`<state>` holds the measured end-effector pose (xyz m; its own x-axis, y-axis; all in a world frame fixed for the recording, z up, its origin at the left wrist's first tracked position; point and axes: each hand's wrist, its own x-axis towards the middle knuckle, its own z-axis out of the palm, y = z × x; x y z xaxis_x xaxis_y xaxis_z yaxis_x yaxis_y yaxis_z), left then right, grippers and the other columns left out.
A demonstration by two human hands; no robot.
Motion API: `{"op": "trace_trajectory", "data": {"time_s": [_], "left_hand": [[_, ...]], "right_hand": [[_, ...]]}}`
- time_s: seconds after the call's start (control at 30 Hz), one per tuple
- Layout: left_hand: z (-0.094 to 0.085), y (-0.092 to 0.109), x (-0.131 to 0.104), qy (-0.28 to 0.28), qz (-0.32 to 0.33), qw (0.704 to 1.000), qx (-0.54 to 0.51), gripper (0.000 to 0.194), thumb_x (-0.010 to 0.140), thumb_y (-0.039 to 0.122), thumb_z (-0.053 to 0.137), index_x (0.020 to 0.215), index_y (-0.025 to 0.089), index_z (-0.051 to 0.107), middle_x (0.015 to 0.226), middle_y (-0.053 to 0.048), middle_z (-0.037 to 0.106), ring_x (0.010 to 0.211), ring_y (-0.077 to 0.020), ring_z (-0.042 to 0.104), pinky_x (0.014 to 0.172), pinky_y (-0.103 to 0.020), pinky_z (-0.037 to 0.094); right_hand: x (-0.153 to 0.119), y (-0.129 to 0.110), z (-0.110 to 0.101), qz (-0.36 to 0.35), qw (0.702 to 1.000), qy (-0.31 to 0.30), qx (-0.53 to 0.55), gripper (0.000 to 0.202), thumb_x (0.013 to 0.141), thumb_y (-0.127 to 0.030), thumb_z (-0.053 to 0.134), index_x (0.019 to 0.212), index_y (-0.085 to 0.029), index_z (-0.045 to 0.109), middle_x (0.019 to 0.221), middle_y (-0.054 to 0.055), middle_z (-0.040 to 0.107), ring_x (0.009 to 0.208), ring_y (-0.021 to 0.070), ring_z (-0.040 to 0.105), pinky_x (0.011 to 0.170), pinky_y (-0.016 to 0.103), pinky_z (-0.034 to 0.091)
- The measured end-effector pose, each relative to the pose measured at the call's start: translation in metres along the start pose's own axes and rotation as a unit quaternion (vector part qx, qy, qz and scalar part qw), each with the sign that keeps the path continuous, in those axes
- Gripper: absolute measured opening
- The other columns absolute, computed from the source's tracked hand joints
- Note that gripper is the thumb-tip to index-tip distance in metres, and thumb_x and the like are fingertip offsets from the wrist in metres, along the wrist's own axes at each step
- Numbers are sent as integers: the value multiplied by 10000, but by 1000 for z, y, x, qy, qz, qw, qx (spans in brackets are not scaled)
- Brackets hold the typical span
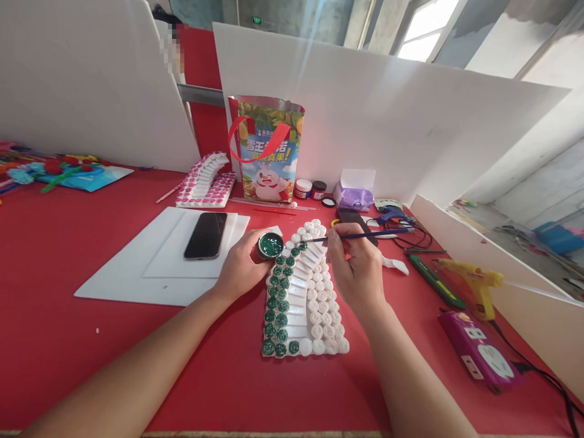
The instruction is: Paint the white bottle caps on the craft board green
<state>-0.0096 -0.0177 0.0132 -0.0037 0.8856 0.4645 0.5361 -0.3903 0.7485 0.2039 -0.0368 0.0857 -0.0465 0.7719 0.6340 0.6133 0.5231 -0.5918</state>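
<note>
My left hand (pixel 243 263) is wrapped round a small open jar of green paint (pixel 271 244), held beside the upper left edge of a curved piece (pixel 297 304) covered in rosette shapes. Green colours the rosettes along the piece's left side and one at the bottom; those at the right and top are white. Pale strips run up its middle like steps. In my right hand (pixel 358 264) is a thin dark brush (pixel 374 234), pinched between the fingers, its tip at a green rosette near the top left of the piece.
Behind stand a pink-and-white rosette piece (pixel 207 185), a printed bag (pixel 269 152), paint jars (pixel 303 189) and a purple packet (pixel 354 198). A phone (pixel 205 235) lies on white boards (pixel 123 267) at left. At right are a green cutter (pixel 435 281), yellow glue gun (pixel 479 281) and purple power strip (pixel 479 351).
</note>
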Motion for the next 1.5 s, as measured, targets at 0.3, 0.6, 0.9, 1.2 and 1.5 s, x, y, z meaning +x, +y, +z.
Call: {"op": "trace_trajectory", "data": {"time_s": [0.3,0.6,0.9,1.2,1.5], "left_hand": [[1,-2,0,-2,6,1000,4,406,789,304,711,1187,240,662,1209,-56,738,1137,-265,690,1023,-380,554],[1,-3,-1,-4,10,1000,1,411,781,282,712,1186,233,658,1204,-55,733,1134,-260,689,1014,-370,553],[1,-1,0,-2,8,1000,-3,408,777,270,711,1179,220,664,1195,-55,737,1121,-251,690,1006,-354,550],[1,-1,0,1,5,1000,-5,410,770,271,708,1176,226,672,1209,-50,740,1136,-251,692,1013,-346,552],[1,-3,0,2,8,1000,-1,418,773,259,709,1188,223,669,1207,-52,739,1131,-252,693,1009,-349,556]], "right_hand": [[0,1,-1,-1,1000,4,4,163,1005,-320,488,882,-227,542,656,-23,594,509,121,557,532,249,424],[0,0,0,-11,1000,3,6,162,1004,-307,493,872,-224,539,651,-27,583,505,120,560,523,246,416],[0,1,1,-22,1000,-3,16,156,1005,-286,499,870,-219,539,651,-28,581,506,118,571,518,238,405],[-1,3,3,-38,999,-4,13,165,1008,-283,502,861,-220,543,677,-17,593,523,114,575,526,237,418],[-2,3,4,-44,999,12,14,155,1012,-278,504,882,-211,555,639,-28,583,504,117,580,508,235,418]]}}
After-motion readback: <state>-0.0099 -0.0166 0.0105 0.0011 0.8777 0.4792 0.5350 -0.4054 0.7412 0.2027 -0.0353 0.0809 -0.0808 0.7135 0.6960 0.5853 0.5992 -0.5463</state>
